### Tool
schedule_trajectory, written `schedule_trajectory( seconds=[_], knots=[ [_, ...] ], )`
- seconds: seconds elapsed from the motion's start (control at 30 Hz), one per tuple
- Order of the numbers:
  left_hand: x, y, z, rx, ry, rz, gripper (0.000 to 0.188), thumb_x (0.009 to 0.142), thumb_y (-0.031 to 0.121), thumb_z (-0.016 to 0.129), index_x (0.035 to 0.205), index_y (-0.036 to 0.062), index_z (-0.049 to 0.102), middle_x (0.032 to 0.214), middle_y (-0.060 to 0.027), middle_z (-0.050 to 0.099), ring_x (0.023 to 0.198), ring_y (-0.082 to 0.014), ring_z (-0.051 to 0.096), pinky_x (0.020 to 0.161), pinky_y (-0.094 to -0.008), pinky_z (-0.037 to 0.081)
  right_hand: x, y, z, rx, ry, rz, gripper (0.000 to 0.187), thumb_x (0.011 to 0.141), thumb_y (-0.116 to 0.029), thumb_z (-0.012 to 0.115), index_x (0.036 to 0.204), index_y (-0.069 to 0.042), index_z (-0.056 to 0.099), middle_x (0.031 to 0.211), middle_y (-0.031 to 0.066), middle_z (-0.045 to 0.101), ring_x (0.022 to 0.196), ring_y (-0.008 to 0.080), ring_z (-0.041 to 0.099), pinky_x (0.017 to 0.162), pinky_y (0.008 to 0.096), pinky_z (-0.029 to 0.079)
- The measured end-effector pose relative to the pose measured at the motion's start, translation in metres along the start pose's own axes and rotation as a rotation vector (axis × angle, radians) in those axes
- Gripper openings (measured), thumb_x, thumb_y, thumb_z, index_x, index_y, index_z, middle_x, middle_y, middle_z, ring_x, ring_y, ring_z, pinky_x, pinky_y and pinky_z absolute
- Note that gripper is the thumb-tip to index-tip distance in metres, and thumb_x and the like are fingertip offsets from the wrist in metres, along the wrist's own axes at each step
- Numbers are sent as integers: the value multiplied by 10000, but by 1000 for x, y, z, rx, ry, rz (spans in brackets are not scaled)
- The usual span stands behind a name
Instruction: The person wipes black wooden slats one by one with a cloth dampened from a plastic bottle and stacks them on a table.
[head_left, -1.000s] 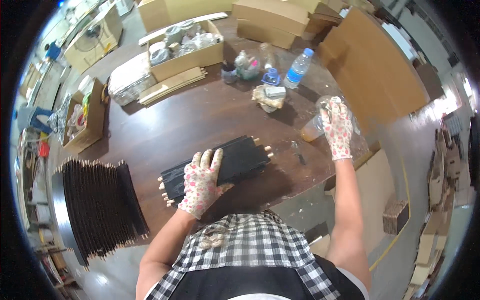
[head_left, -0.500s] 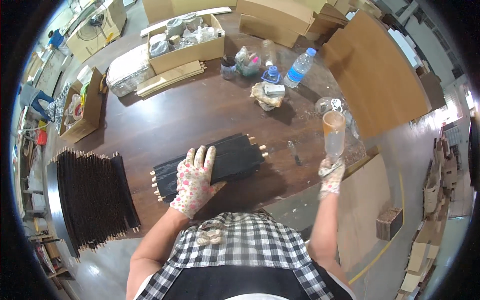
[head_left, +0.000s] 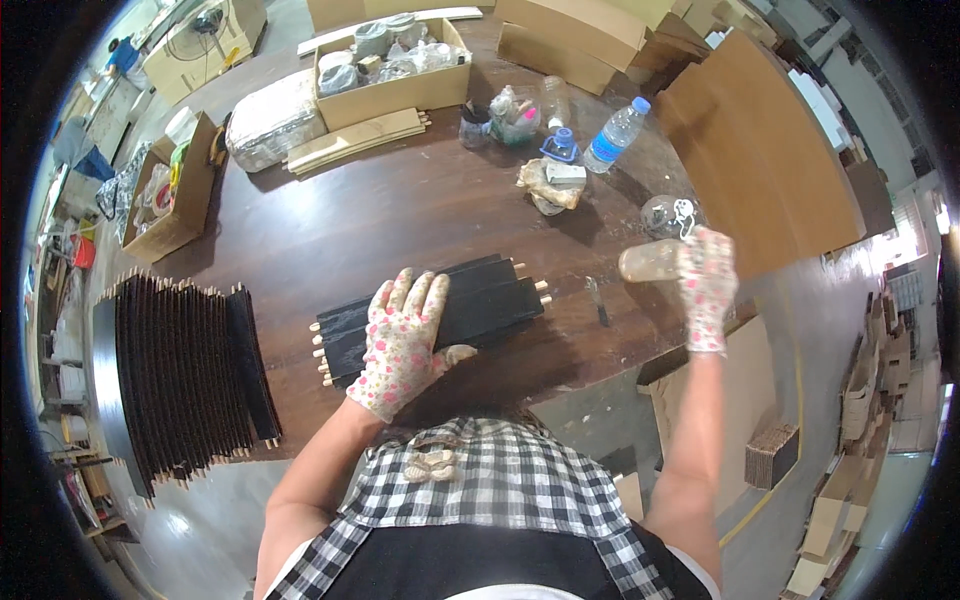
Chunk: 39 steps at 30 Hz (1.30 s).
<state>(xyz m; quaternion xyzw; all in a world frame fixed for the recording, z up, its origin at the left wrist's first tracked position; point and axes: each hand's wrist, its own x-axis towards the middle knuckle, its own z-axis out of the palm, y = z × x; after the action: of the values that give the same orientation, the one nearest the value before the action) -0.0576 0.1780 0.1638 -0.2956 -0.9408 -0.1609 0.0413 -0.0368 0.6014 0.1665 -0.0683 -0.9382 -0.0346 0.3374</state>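
My left hand [head_left: 400,345], in a white glove with pink flowers, lies flat with fingers stretched over a stack of black slats [head_left: 490,295]. Pale wooden dowels stick out of both ends of the slats. Off to the right, my right hand [head_left: 708,285], in a matching glove, is closed round one end of a clear plastic bottle [head_left: 648,262]. The bottle is tipped on its side, its other end pointing left. A little motion blur covers the right fingers. Between the slats and the bottle lies a small thin dark tool [head_left: 597,300].
A long row of black doweled slats [head_left: 180,380] stands at the table's left. Farther back are a carton of bagged parts [head_left: 395,95], a water bottle [head_left: 615,135], a blue-capped jug [head_left: 561,147] and a crumpled bundle [head_left: 545,188]. A brown board [head_left: 770,150] leans at the right.
My right hand has moved up and rightward, turning the bottle from pointing away to lying sideways. My left hand stays on the slats. The whole view has shifted slightly.
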Motion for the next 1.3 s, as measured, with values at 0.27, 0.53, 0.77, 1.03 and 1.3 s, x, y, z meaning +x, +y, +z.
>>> schedule_trajectory(
  seconds=[0.27, 0.53, 0.77, 1.03, 1.3],
  knots=[
    [-5, -7, 16, -31, -4, 82, 655, 814, 353, 715, 1364, 83, 484, 1361, -132, 520, 1286, -323, 463, 1074, -464, 350, 11, -31, -3, 47, -52, 80, 314, 939, -138, 543, 1233, -29, 571, 1167, 152, 617, 1086, 298, 584, 943, 411, 477],
    [-2, -5, 13, -85, 2, 77, 652, 792, 290, 730, 1356, 69, 491, 1358, -127, 524, 1269, -309, 482, 1033, -442, 390, -67, -221, -15, 721, -173, 53, 121, 815, -102, 673, 936, -99, 672, 988, 78, 617, 955, 256, 574, 858, 399, 476],
    [-2, -7, 15, -147, 3, 62, 647, 782, 266, 735, 1352, 74, 498, 1339, -122, 540, 1222, -304, 516, 977, -433, 423, -71, -233, -10, 421, -140, -44, 120, 809, -109, 667, 922, -70, 652, 916, 103, 594, 883, 289, 552, 799, 429, 449],
    [-1, -8, 15, -164, 2, 75, 647, 787, 274, 730, 1354, 69, 497, 1331, -122, 546, 1213, -301, 521, 969, -429, 424, -80, -238, -11, 341, -139, 20, 112, 822, -132, 647, 860, -35, 608, 928, 136, 596, 894, 289, 558, 839, 433, 448],
    [0, -7, 13, -179, -15, 63, 659, 779, 262, 733, 1362, 72, 489, 1334, -126, 543, 1199, -297, 522, 962, -434, 422, -72, -222, -6, 236, -126, -21, 101, 812, -129, 634, 861, -43, 612, 919, 136, 585, 862, 302, 545, 804, 438, 442]
  ],
)
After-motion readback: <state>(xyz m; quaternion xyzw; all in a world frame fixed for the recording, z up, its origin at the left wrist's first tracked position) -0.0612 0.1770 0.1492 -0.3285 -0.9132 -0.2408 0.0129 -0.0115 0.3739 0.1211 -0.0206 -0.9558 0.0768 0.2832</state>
